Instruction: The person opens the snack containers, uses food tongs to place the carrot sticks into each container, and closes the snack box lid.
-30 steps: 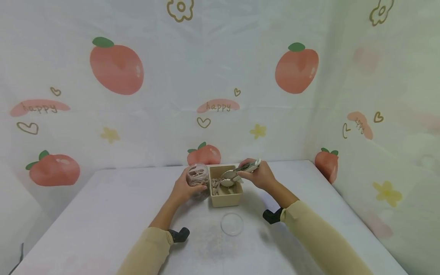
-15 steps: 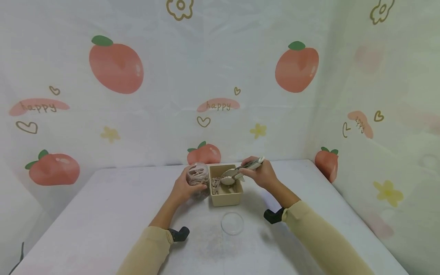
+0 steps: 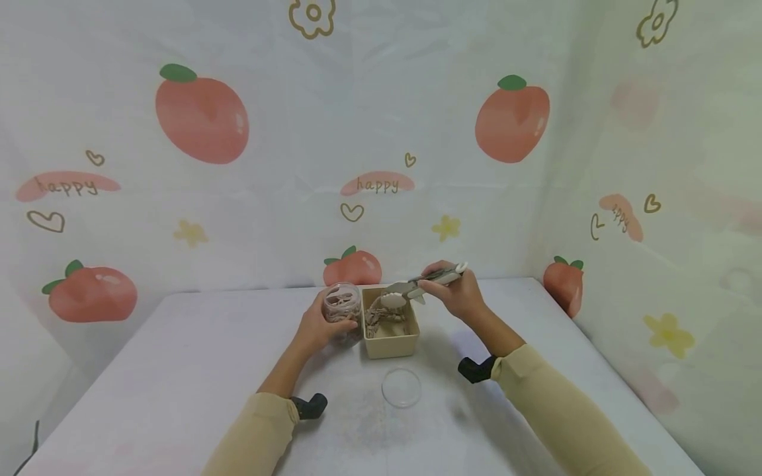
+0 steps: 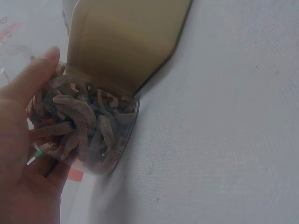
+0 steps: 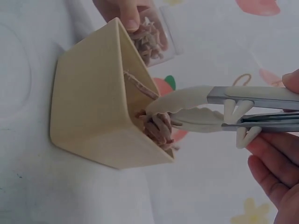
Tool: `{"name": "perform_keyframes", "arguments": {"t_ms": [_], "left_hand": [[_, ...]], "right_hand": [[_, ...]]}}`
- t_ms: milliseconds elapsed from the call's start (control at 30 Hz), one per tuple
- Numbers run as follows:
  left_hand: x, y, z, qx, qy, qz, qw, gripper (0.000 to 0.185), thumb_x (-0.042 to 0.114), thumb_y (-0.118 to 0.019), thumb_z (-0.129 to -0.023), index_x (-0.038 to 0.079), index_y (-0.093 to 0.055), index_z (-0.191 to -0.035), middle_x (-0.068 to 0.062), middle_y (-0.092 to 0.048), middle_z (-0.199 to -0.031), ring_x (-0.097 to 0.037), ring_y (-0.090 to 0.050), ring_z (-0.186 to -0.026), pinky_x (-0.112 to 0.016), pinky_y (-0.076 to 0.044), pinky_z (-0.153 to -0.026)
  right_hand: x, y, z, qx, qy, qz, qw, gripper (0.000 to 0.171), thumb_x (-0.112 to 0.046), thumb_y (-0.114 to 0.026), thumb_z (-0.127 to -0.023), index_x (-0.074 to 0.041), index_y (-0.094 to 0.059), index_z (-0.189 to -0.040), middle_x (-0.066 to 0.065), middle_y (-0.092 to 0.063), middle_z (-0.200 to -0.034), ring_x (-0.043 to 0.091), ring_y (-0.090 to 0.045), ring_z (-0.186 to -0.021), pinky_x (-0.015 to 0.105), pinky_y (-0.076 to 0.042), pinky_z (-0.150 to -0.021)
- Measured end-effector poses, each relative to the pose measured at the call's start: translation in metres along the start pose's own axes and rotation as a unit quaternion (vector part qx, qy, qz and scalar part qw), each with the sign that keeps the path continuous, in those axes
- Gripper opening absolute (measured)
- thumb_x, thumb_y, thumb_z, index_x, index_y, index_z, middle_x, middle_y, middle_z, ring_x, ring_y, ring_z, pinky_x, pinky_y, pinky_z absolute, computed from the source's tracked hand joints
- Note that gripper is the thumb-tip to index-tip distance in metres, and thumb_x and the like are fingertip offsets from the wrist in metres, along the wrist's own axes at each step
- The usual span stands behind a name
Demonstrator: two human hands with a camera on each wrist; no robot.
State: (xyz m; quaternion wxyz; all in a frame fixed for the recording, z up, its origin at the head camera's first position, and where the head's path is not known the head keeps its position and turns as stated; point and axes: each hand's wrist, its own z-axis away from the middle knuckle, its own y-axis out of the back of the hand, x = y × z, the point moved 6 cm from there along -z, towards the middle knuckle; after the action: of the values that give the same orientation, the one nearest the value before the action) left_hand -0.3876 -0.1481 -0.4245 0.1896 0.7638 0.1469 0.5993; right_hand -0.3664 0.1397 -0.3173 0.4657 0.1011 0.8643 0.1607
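My left hand (image 3: 315, 327) grips a clear jar (image 3: 343, 297) with the thumb across its near side. In the left wrist view, curled, grey-brown dried strips (image 4: 77, 114) fill the jar. Just right of it stands a beige rectangular box (image 3: 391, 348) with more strips inside. My right hand (image 3: 461, 297) holds metal tongs (image 5: 257, 95) with cream scalloped heads. Those heads pinch a clump of strips (image 5: 159, 128) at the box's opening, and one long strip (image 5: 140, 85) trails from them.
A round clear lid (image 3: 401, 388) lies on the white table (image 3: 208, 383) in front of the box. Behind the table rises a white backdrop (image 3: 268, 231) printed with fruit.
The tongs have lifted from low in the box to near its rim, bringing up a clump of strips. My right hand has risen slightly up and right; the left hand and jar stay put.
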Motion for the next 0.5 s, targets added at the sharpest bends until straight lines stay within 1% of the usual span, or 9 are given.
{"name": "perform_keyframes", "arguments": {"t_ms": [133,200,433,500], "left_hand": [[-0.001,0.000,0.000,-0.001,0.001,0.002,1.0000,0.098,0.034,-0.088,-0.071,0.018,-0.032,-0.149,-0.015,-0.050,-0.135,-0.031,-0.047,-0.124,-0.051,-0.036,-0.103],[-0.001,-0.001,0.000,0.000,-0.001,0.001,1.0000,0.097,0.034,-0.088,-0.071,0.018,-0.032,-0.149,-0.015,-0.050,-0.135,-0.030,-0.047,-0.124,-0.051,-0.037,-0.103],[0.000,0.000,0.000,0.000,-0.004,-0.002,1.0000,0.096,0.033,-0.088,-0.071,0.020,-0.033,-0.148,-0.014,-0.051,-0.133,-0.030,-0.048,-0.122,-0.050,-0.037,-0.102],[-0.001,0.000,0.000,-0.002,-0.004,-0.002,1.0000,0.096,0.034,-0.088,-0.071,0.020,-0.032,-0.148,-0.014,-0.051,-0.134,-0.029,-0.047,-0.122,-0.050,-0.037,-0.102]], "right_hand": [[-0.027,0.003,0.002,0.001,0.014,-0.004,1.000,0.015,-0.001,-0.074,-0.083,0.008,-0.067,-0.093,0.015,-0.068,-0.085,0.016,-0.055,-0.069,0.025,-0.045,-0.059],[-0.039,0.005,0.003,0.000,0.011,-0.006,1.000,0.016,0.002,-0.073,-0.083,0.011,-0.066,-0.094,0.019,-0.068,-0.086,0.017,-0.054,-0.070,0.025,-0.045,-0.060],[-0.050,0.011,0.000,0.009,0.033,0.016,0.999,0.015,0.000,-0.073,-0.083,0.010,-0.067,-0.093,0.018,-0.069,-0.085,0.017,-0.054,-0.071,0.024,-0.044,-0.060],[-0.052,0.012,-0.001,0.011,0.040,0.010,0.999,0.015,0.002,-0.073,-0.083,0.011,-0.067,-0.093,0.019,-0.068,-0.085,0.017,-0.054,-0.070,0.024,-0.044,-0.060]]}}
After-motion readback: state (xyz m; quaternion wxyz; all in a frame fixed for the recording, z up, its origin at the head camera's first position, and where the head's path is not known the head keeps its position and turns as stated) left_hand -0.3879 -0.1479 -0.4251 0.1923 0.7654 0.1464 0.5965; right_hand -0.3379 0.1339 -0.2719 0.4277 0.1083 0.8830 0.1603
